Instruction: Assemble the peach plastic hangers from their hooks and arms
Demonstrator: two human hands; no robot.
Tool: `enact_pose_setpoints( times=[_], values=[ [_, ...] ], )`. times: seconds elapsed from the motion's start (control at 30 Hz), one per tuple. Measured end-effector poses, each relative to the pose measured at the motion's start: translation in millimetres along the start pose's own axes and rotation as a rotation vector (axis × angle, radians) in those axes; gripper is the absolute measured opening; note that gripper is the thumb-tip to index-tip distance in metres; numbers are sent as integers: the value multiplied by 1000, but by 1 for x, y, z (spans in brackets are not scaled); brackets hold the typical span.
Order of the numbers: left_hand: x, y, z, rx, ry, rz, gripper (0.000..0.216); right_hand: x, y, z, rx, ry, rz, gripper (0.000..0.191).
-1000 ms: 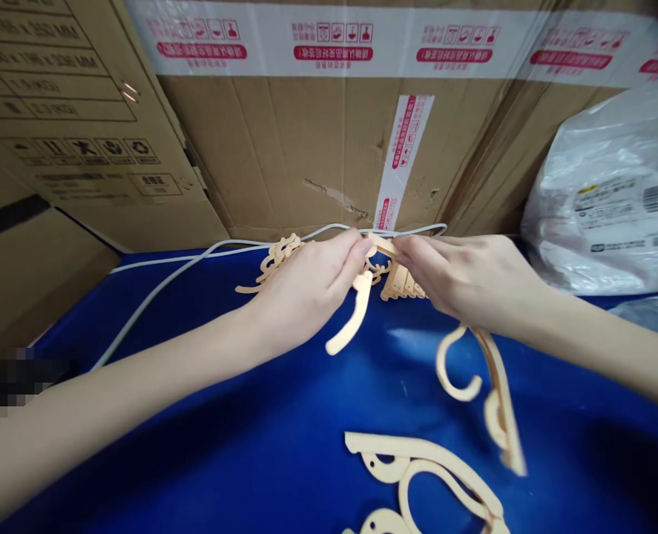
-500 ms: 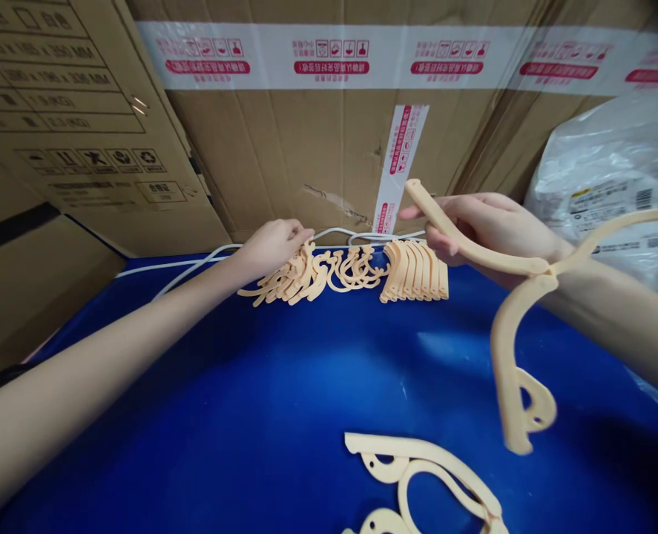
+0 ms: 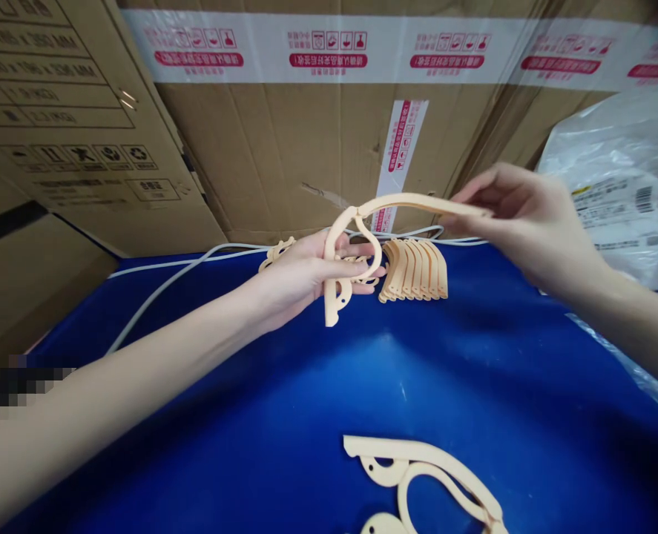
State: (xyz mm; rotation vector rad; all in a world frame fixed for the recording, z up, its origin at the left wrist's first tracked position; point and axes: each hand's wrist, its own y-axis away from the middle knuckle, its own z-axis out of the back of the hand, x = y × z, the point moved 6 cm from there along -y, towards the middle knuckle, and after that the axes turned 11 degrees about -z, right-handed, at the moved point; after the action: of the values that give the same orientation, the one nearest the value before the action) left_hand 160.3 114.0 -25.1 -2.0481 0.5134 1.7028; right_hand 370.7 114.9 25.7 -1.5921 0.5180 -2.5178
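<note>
A curved pale orange plastic piece (image 3: 395, 205) hangs in the air between both hands, above the blue table top (image 3: 284, 415). My right hand (image 3: 521, 215) pinches its long arm at the right end. My left hand (image 3: 306, 271) grips its hooked end near the bend. Behind the hands, a row of the same pieces (image 3: 415, 268) stands stacked along the table's far edge, partly hidden by my left hand. More flat pieces (image 3: 423, 475) lie near the front edge.
Large cardboard boxes (image 3: 317, 133) with white and red tape wall off the back and left. A white cable (image 3: 162, 285) runs along the table's far edge. A clear plastic bag with a label (image 3: 618, 193) sits at the right.
My right hand swung the plastic piece over to the left and levelled it. My left hand left the stacked row and took hold of the piece's hooked end.
</note>
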Motion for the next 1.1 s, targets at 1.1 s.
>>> enact_pose_setpoints(
  times=[1.1],
  values=[
    [-6, -46, 39, -60, -1660, 11, 44, -68, -34, -28, 208, 933, -194, 36]
  ],
)
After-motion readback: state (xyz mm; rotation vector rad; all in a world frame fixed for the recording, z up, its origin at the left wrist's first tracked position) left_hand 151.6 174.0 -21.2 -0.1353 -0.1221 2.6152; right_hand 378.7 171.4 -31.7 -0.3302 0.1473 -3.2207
